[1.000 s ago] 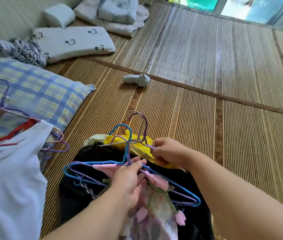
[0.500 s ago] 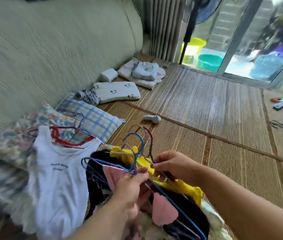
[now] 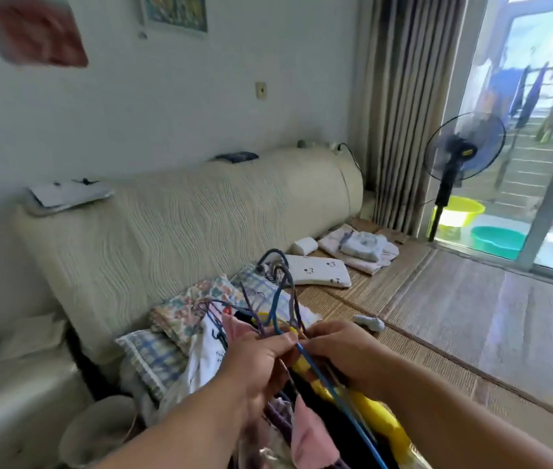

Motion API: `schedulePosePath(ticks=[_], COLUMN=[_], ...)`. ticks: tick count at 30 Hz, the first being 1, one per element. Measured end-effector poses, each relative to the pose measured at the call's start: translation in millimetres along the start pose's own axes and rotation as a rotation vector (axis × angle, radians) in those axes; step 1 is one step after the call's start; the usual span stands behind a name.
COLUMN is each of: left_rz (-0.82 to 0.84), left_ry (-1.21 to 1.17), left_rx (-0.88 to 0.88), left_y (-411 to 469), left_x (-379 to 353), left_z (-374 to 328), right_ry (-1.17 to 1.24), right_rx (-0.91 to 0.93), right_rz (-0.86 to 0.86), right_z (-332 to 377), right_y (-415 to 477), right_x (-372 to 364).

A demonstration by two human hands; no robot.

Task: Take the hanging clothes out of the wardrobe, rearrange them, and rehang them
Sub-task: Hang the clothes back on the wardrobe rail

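Holding a bundle of hangers (image 3: 278,311), left hand (image 3: 254,362) and right hand (image 3: 339,350) fingers both curled tight round the necks, clothes (image 3: 305,434) dangling underneath, sofa (image 3: 200,214) far left.

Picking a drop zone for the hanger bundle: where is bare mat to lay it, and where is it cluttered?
Free: woven mat right of the white device, up to the door track; the strip between that device and the mouse-print pillow. Crowded: along the sofa base, with checked pillow, floral pillow, folded bedding. Left hand and right hand grip the hangers.
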State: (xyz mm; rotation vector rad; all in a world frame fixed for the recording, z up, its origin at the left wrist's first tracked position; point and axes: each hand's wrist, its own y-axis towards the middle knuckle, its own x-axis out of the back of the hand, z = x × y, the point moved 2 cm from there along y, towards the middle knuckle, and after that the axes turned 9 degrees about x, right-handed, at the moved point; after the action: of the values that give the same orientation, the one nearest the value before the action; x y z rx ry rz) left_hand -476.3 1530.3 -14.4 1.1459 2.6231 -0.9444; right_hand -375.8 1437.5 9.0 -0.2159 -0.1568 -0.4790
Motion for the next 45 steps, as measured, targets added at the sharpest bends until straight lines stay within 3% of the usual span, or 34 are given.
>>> schedulePosePath(ticks=[7,14,25,33,40,45], left_rz=[-0.065,-0.162,-0.676,-0.952,-1.086,-1.140], left_ry=[-0.013,-0.040,-0.129,-0.164,-0.112,-0.100], left_rx=[-0.215,-0.475,-0.693,-0.662,-0.507,-0.497], left_y=[-111,-208,-323,-409,-469,-514], left_x=[13,11,-11,-11,-4,-5], left_z=[-54,-90,-75,-45,-5,23], right_ry=[0.044,0.080,0.112,0.063,0.002,-0.039], right_rx=[0.132,0.244,0.350,0.473,0.501,0.459], right_rz=[0.114,0.351,0.709,0.898,0.969,1.017], right_z=[99,173,204,225,247,250], right_y=[-58,-95,-169,-228,-271,-304], right_x=[-40,-65,-104,-135,-164,-187])
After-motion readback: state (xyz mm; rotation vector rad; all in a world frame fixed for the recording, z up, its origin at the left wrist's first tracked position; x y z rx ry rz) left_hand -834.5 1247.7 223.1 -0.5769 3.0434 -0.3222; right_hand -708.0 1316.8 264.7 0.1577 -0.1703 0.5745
